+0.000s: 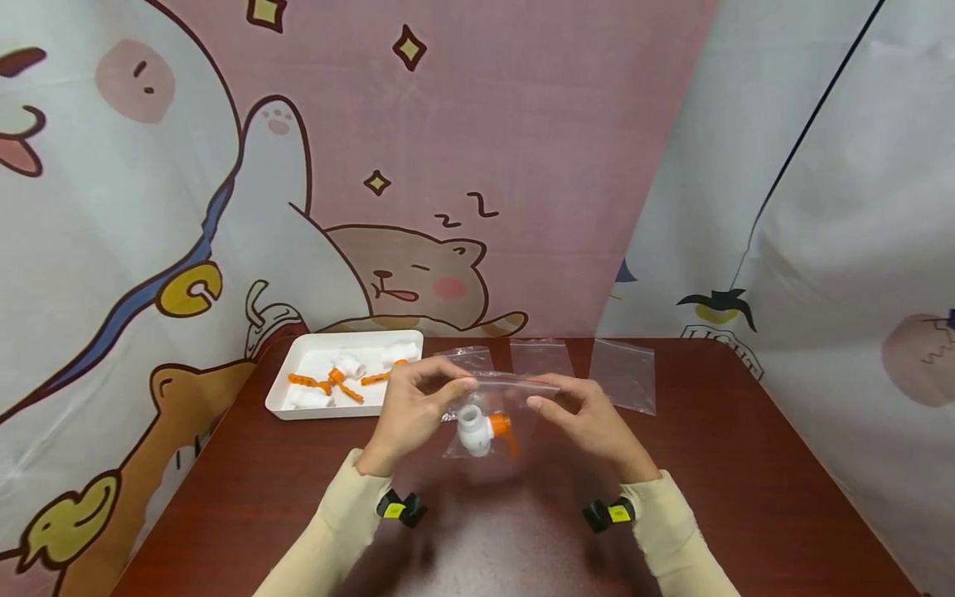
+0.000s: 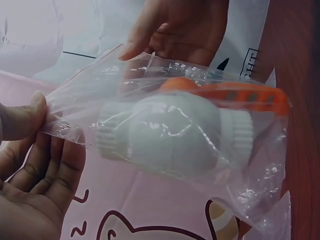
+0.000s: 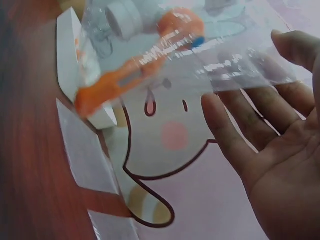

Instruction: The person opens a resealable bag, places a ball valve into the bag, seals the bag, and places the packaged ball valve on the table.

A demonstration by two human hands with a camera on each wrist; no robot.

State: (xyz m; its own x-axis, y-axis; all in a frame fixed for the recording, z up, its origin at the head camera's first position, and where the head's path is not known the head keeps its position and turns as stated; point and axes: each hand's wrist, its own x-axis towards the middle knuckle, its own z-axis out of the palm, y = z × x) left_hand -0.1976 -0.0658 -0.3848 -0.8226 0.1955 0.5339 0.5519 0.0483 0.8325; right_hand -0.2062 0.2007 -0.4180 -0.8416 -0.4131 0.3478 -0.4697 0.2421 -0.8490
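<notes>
A clear zip bag (image 2: 260, 185) hangs between both hands, tilted, its zip strip along the top. Inside lies a white plastic ball valve (image 1: 473, 430) with an orange lever handle (image 3: 120, 82). My left hand (image 1: 419, 405) pinches the bag's top at one end, thumb in front; in the left wrist view the film bunches under that thumb (image 2: 30, 110). My right hand (image 1: 593, 421) has the other end of the top edge between thumb and fingers. Its other fingers spread fairly straight behind the film in the right wrist view.
A white tray (image 1: 279, 394) at the back left holds white valve bodies (image 1: 348, 366) and orange handles (image 1: 309, 382). Several clear bags lie along the table's back edge, one at the right (image 1: 622, 376). A printed cloth hangs behind the brown table (image 1: 746, 464).
</notes>
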